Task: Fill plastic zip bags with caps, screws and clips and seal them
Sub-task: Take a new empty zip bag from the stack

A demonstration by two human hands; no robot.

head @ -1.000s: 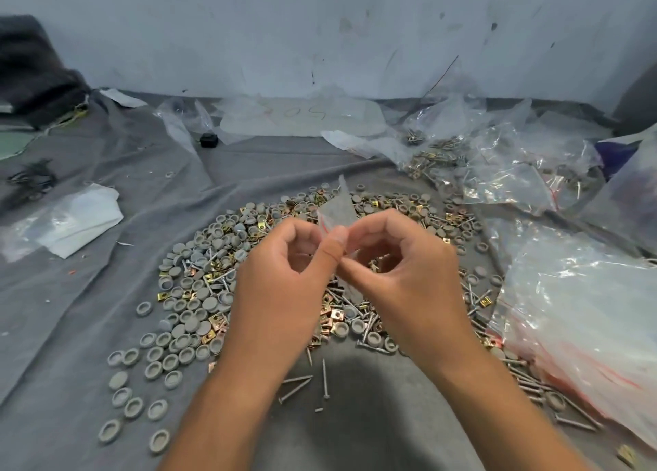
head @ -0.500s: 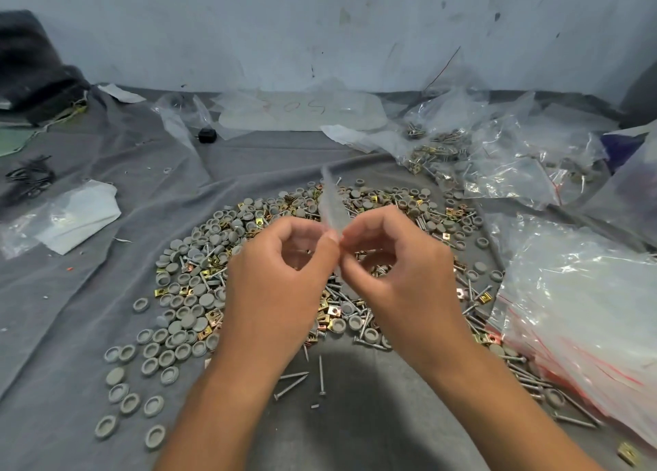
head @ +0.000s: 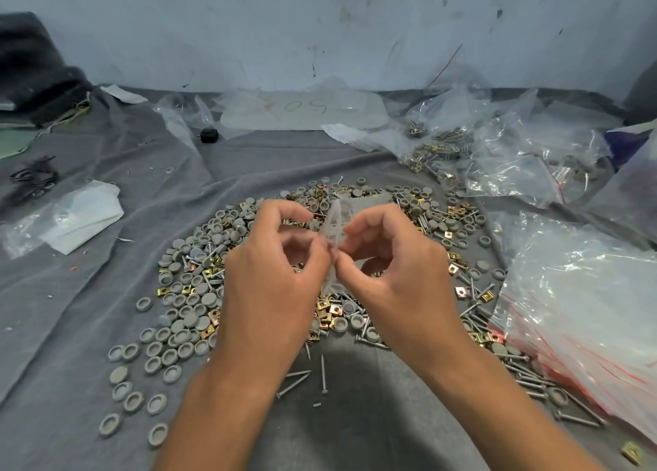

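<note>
A heap of empty bags lay right of the spread of caps, screws and clips. Left hand and right hand pinched a small zip bag above it, lower than before, over grey cloth by a scuffed wall

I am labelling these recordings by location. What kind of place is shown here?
Probably a small manual packing workplace: a heap of grey plastic caps, screws and gold metal clips on grey cloth, beside clear plastic bags.
</note>
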